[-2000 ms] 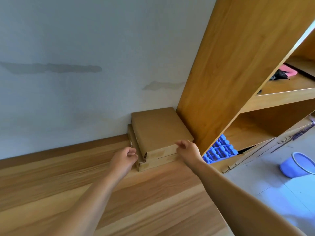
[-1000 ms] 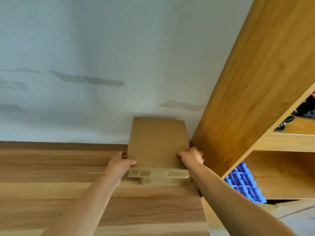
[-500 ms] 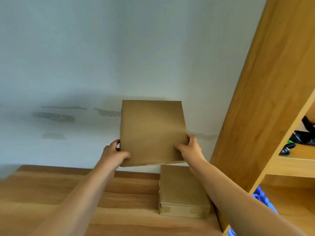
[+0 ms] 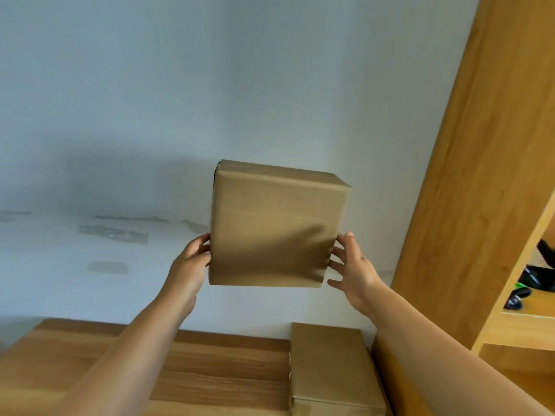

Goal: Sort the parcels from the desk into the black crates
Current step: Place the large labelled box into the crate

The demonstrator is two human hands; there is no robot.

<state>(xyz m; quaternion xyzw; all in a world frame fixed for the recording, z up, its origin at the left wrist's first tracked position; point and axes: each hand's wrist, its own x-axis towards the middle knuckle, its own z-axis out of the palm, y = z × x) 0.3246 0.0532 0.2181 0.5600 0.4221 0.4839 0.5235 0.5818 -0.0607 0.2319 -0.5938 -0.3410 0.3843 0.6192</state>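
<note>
Where two parcels lay stacked a moment ago, one cardboard parcel (image 4: pixel 277 226) is now raised before the wall, left hand (image 4: pixel 189 265) gripping one edge, right hand (image 4: pixel 353 270) spread against the other; a second parcel (image 4: pixel 330 364) remains on the desk (image 4: pixel 210 370); no crates visible.

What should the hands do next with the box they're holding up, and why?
Probably turn away from the wall and carry the lifted parcel toward a crate. The left hand and right hand hold it by its sides, clear of the desk, and no black crate is in view here.
</note>
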